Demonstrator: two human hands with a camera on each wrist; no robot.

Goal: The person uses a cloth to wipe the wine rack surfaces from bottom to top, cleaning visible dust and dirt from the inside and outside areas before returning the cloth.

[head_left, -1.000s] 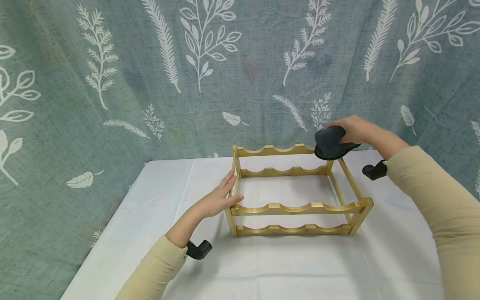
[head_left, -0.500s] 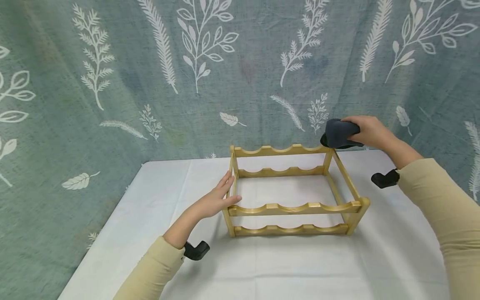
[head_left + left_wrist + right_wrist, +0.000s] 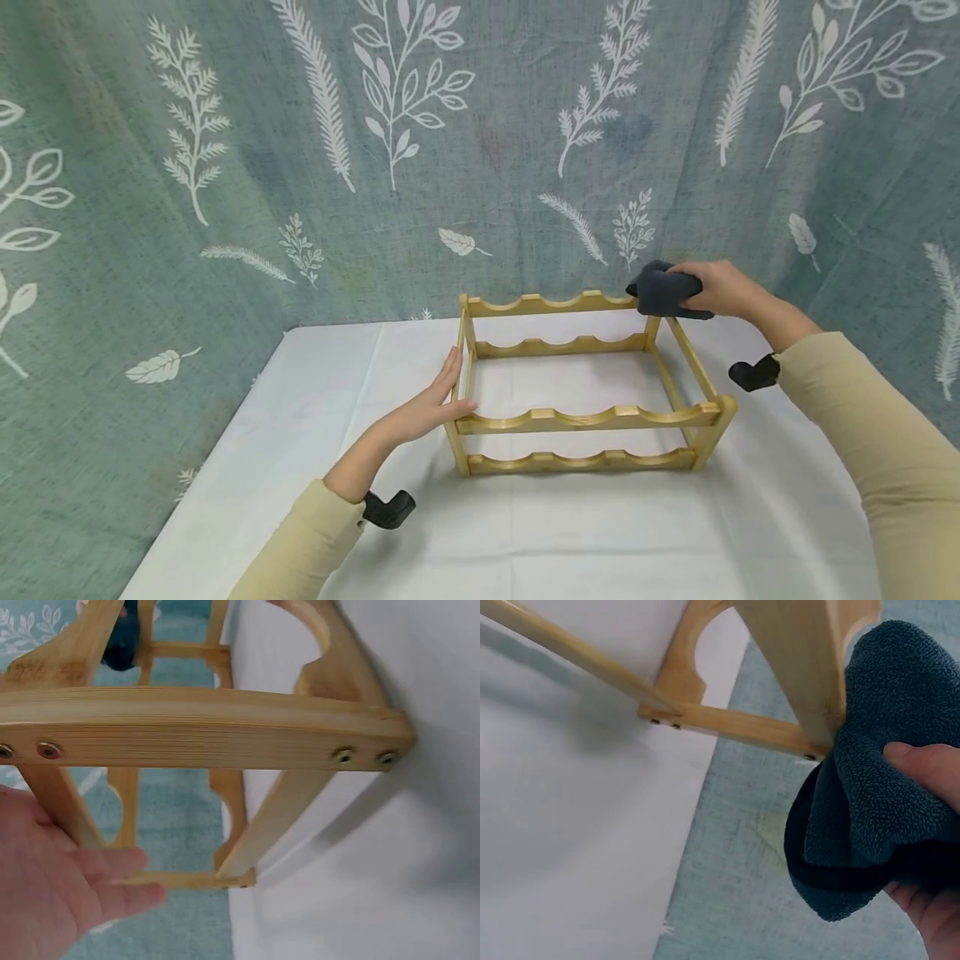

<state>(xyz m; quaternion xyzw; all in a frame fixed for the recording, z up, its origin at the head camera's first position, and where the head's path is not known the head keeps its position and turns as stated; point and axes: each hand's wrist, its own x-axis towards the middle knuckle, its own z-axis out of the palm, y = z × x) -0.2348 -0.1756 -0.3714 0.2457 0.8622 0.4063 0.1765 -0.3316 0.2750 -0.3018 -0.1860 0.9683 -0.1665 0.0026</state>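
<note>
A light wooden bottle rack (image 3: pixel 585 421) with scalloped rails stands on the white table. My right hand (image 3: pixel 723 292) grips a folded dark blue cleaning cloth (image 3: pixel 663 292) with black edging at the rack's back right corner. In the right wrist view the cloth (image 3: pixel 889 787) lies against the wooden corner, with the thumb pressed on its terry surface. My left hand (image 3: pixel 422 410) rests with straight fingers on the left end of the rack. Seen from the left wrist, its fingers (image 3: pixel 124 898) lie by the end frame, and part of the hand is out of view.
A white cloth (image 3: pixel 622 533) covers the table. Behind and to the left hangs a grey-green curtain (image 3: pixel 495 150) with white leaf prints, close to the rack's back rail. Black wrist mounts (image 3: pixel 390 508) stick out from both sleeves.
My right hand has moved the cloth right to the back corner of the rack, then slightly left and down. The left hand stays on the rack's left end.
</note>
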